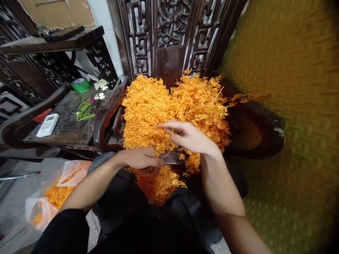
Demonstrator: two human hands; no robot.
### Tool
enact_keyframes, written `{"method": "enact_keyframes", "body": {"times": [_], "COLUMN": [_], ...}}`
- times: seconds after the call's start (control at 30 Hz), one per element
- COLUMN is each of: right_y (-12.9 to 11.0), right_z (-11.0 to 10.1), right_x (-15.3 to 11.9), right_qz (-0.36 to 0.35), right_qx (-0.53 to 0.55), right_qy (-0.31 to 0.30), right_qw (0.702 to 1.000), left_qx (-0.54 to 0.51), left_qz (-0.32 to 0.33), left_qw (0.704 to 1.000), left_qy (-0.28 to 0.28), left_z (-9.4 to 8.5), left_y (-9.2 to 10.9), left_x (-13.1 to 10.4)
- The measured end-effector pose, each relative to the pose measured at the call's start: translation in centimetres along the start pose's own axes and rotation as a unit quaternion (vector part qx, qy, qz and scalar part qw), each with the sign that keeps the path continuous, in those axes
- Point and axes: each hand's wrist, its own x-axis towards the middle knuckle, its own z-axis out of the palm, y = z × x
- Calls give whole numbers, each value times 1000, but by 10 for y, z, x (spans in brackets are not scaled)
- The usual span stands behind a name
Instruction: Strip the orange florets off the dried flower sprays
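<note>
A big heap of orange plastic-looking flower sprigs point(148, 106) fills the seat of a dark wooden chair. My left hand point(144, 160) is closed at the heap's near edge, around an orange flower sprig point(160, 146) whose thin stem shows by the fingertips. Just right of it and higher, my right hand point(185, 135) hovers over the heap with the index finger stretched out. Its thumb and other fingers are curled together; a bit of orange shows between them, too small to name. More orange sprigs point(164, 181) hang below, between the knees.
On the left, a wooden chair holds a white remote control point(48, 125), green stems point(85, 110), white flowers point(101, 84) and a green tape roll point(81, 85). A plastic bag point(75, 173) of orange pieces lies on the floor. A yellow-green textured surface point(296, 106) stands close at right.
</note>
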Motion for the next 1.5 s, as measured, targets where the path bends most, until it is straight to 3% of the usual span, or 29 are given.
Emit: {"method": "enact_keyframes", "body": {"times": [0.1,0.2,0.23,0.3,0.4,0.47,0.57,0.7,0.8,0.93,1.0,1.07,1.17,1.27,1.37,1.43,1.5], "right_y": [1,8,12,20,33,38,40,40,32,9,0,-1,13,32,41,41,39], "right_z": [5,17,19,15,-5,-17,-19,-7,-6,-9,-8,-4,8,26,42,47,49], "right_x": [1,6,8,13,18,17,10,7,4,-9,-15,-15,-3,15,25,25,24], "right_qz": [-9,-15,-4,26,27,15,36,39,2,-44,-18,35,84,107,131,121,83], "right_qx": [-24,51,75,122,215,250,261,295,263,135,93,36,-39,12,165,226,192], "right_qy": [-147,-149,-110,52,326,359,299,265,314,405,371,276,156,137,99,87,124], "right_qw": [989,987,991,991,920,899,917,917,912,903,924,960,983,985,973,963,970], "left_qx": [3,0,-3,-6,-5,-34,-114,-225,-277,-305,-310,-314,-309,-280,-195,-132,-113], "left_qz": [-12,-19,-21,-27,-49,-36,39,132,182,226,240,253,271,274,252,214,164], "left_qw": [1000,1000,1000,998,995,998,983,897,836,767,739,721,723,754,782,763,731], "left_qy": [-12,-11,-14,-49,-88,-32,141,356,437,517,547,563,556,528,536,595,653], "left_z": [-1,0,1,4,6,3,-9,-23,-28,-31,-30,-27,-21,-14,-10,-11,-14], "left_y": [-2,-2,-1,0,2,1,-5,-17,-22,-20,-17,-14,-13,-15,-16,-14,-13], "left_x": [1,2,3,5,5,2,-3,-5,-6,-12,-13,-13,-9,-3,6,12,17]}}
